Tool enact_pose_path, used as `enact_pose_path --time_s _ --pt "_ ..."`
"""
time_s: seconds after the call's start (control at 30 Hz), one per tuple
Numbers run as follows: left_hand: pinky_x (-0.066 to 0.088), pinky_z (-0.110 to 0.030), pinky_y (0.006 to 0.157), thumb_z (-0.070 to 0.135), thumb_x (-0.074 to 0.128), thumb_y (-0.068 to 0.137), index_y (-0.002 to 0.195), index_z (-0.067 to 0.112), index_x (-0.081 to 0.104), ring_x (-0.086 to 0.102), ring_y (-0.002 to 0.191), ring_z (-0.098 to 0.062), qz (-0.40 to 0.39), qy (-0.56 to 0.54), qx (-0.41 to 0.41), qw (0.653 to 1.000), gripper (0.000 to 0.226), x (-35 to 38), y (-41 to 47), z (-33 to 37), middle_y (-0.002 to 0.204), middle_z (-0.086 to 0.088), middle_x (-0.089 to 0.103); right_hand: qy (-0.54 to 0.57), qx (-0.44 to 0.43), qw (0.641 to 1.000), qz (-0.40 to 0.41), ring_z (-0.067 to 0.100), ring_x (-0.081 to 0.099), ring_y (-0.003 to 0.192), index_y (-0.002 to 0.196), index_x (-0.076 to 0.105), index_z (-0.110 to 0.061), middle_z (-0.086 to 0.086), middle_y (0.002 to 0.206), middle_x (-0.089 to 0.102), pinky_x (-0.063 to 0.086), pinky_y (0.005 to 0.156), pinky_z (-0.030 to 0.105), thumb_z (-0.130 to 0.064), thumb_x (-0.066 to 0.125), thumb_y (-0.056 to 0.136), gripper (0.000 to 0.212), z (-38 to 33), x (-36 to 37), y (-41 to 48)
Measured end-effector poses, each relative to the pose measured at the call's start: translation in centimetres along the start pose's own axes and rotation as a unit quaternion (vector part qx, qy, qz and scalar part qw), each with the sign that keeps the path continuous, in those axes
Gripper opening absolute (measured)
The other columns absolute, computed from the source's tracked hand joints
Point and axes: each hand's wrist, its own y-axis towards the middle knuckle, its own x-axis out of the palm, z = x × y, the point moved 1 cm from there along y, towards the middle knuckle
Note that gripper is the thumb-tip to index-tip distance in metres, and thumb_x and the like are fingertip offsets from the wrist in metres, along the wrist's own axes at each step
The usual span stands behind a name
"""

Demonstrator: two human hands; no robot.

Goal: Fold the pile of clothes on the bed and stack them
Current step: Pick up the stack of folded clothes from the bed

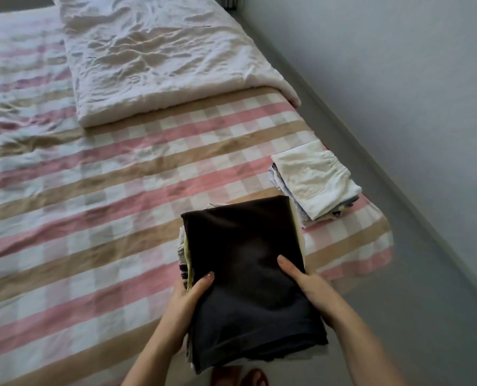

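Both bare forearms (159, 346) extend forward. The left grip (187, 298) and right grip (310, 288) clamp opposite sides of a folded dark grey cloth stack (245, 277), thumbs (204, 282) on top.

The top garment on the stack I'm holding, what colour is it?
The top garment is black to dark charcoal; the head view shows it best.

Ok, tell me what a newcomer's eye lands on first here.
The dark-topped stack of folded clothes, gripped at its sides by the left hand and right hand, low in the middle. Beyond it, a white-topped stack sits near the right edge of the checked sheet, and a rumpled white quilt lies farther up.
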Motion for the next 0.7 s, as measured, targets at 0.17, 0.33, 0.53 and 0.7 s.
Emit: enact_pose_path --time_s 0.17,0.33,0.53,0.7 --pt "0.05 -0.039 0.089 0.047 0.076 0.064 0.126 0.025 0.047 0.064 0.102 -0.021 0.012 -0.009 -0.016 1.0 0.072 1.0 3.2 0.4 0.116 -0.002 0.065 0.011 0.001 1.0 -0.014 0.002 0.063 0.086 0.109 0.059 -0.023 -0.013 0.094 0.067 0.05 0.067 0.013 -0.053 0.065 0.07 0.049 -1.3 -1.4 3.5" --pt "0.05 -0.027 0.068 0.051 0.08 0.057 0.112 0.019 0.048 0.065 0.091 -0.015 0.082 0.014 -0.014 0.996 0.071 1.1 7.2 1.6 0.105 -0.002 0.064 0.006 -0.004 1.0 -0.016 0.006 0.062 0.094 0.111 0.056 -0.027 -0.013 0.102 0.065 0.047 0.081 0.023 -0.058 0.065 0.059 0.062 -4.0 -1.5 8.0" --pt "0.049 -0.024 0.071 0.045 0.077 0.062 0.111 0.021 0.044 0.061 0.097 -0.012 0.101 -0.023 0.02 0.994 0.064 1.3 12.5 2.3 0.11 0.0 0.058 -0.034 -0.033 0.998 -0.045 0.008 0.058 0.102 0.114 0.053 -0.029 -0.014 0.107 0.063 0.043 0.098 0.029 -0.061 0.064 0.055 0.068 -7.0 -1.5 14.1" --pt "0.048 -0.034 0.088 0.038 0.072 0.071 0.117 0.023 0.045 0.057 0.105 -0.014 0.125 -0.024 0.048 0.991 0.055 1.9 16.5 0.8 0.115 0.002 0.056 -0.072 -0.058 0.993 -0.068 0.016 0.052 0.118 0.136 0.042 -0.019 0.0 0.129 0.055 0.037 0.107 0.038 -0.049 0.064 0.073 0.074 -8.3 -1.7 19.5"
